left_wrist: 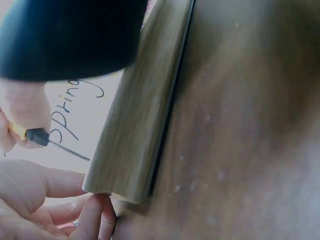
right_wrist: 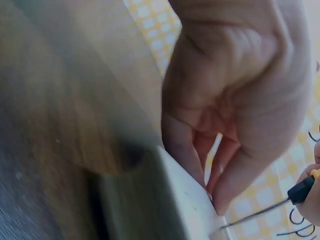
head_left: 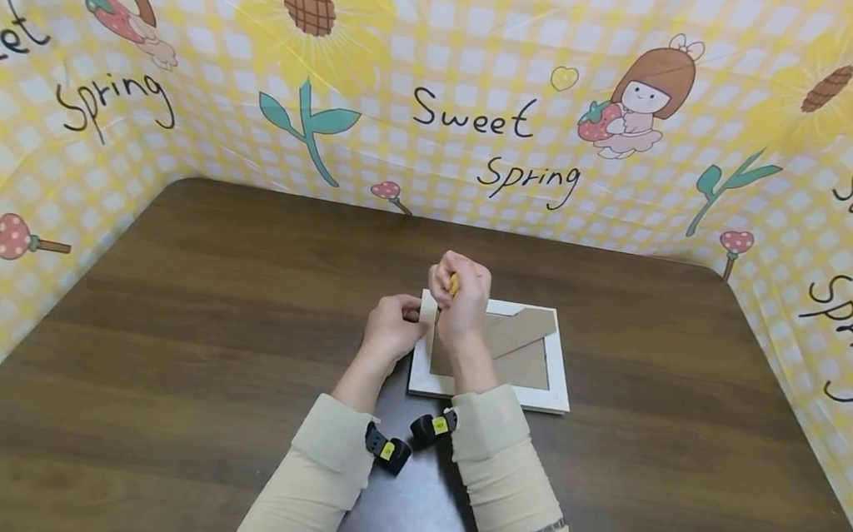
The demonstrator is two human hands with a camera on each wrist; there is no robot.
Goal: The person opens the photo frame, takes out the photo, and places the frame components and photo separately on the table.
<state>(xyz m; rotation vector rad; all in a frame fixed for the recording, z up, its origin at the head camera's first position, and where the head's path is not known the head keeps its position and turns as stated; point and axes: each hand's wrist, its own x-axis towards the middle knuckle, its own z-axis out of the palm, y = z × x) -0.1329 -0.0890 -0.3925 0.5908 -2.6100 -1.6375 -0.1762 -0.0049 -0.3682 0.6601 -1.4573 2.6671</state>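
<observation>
A white picture frame (head_left: 559,377) lies on the table with its brown cardboard back (head_left: 527,370) facing up. At its left edge, my left hand (head_left: 390,327) pinches the rim between thumb and fingers. My right hand (head_left: 464,298) is curled around a screwdriver (head_left: 454,285) above the frame's left side. The yellow and black handle (left_wrist: 36,136) shows in the left wrist view, its thin metal shaft slanting down to the frame's edge (left_wrist: 127,125). In the right wrist view, the shaft (right_wrist: 260,214) reaches the frame close to the left fingertips (right_wrist: 220,200).
A dark wooden table (head_left: 204,324) surrounds the frame. Behind and at both sides hangs a yellow checked cloth (head_left: 474,44) with printed flowers and lettering. Black wrist devices (head_left: 392,454) sit near each other between the forearms. A grey patch (head_left: 407,515) lies between the sleeves.
</observation>
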